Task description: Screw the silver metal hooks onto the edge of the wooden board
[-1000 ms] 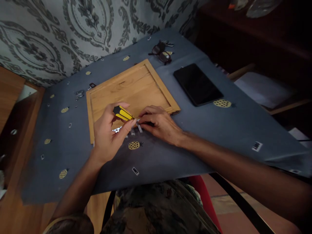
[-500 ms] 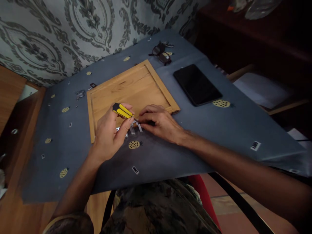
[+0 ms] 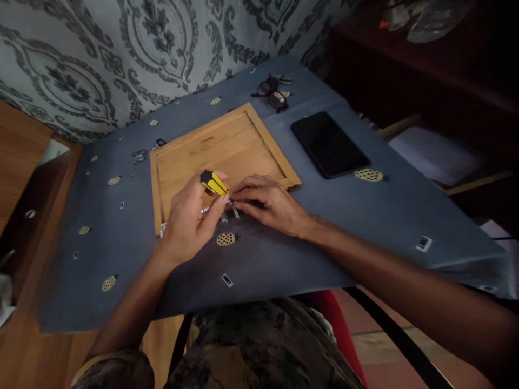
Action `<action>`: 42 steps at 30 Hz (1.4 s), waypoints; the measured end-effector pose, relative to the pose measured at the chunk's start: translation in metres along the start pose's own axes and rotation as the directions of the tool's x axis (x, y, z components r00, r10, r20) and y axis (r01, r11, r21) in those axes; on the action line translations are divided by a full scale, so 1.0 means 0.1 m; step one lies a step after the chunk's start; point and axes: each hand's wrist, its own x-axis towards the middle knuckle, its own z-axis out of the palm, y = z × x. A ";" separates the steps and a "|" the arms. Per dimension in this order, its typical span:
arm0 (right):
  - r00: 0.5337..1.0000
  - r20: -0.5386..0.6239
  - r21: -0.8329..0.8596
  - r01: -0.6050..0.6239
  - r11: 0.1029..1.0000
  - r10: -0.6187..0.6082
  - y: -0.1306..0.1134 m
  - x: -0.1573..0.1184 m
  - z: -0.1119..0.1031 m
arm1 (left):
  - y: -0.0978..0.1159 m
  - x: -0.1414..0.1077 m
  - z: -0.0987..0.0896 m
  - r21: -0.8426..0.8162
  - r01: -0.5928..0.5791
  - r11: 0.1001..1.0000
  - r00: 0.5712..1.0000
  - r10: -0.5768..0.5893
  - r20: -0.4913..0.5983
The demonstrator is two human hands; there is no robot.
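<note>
My left hand is closed around a yellow and black screwdriver, its handle tilted up to the left and its tip pointing at the near edge of a framed wooden panel. Close to that tip, the fingers of my right hand are pinched together; whatever lies between them is too small and covered to make out. Small shiny metal and whitish strips stick out from the panel's near edge, partly hidden by my hands.
The panel lies on a blue tablecloth with pineapple prints. To its right is a black tablet; behind are sunglasses beside keys. Small metal pieces lie left of the panel. A patterned curtain hangs behind the table.
The screwdriver has moved slightly right in my left hand, and its handle stands a little steeper. My right hand stays at nearly the same spot. The whole view has shifted slightly.
</note>
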 end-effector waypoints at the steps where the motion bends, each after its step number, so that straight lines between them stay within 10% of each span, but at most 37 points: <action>1: 1.000 0.000 0.011 -0.001 1.000 0.001 0.00 0.00 0.00 | 0.00 0.00 0.00 0.000 -0.002 1.000 1.000 0.002 -0.001; 42: 0.988 0.085 -0.102 -0.121 0.987 0.130 -0.02 0.00 -0.06 | 0.03 -0.02 0.04 0.072 0.074 0.995 0.994 -0.068 -0.086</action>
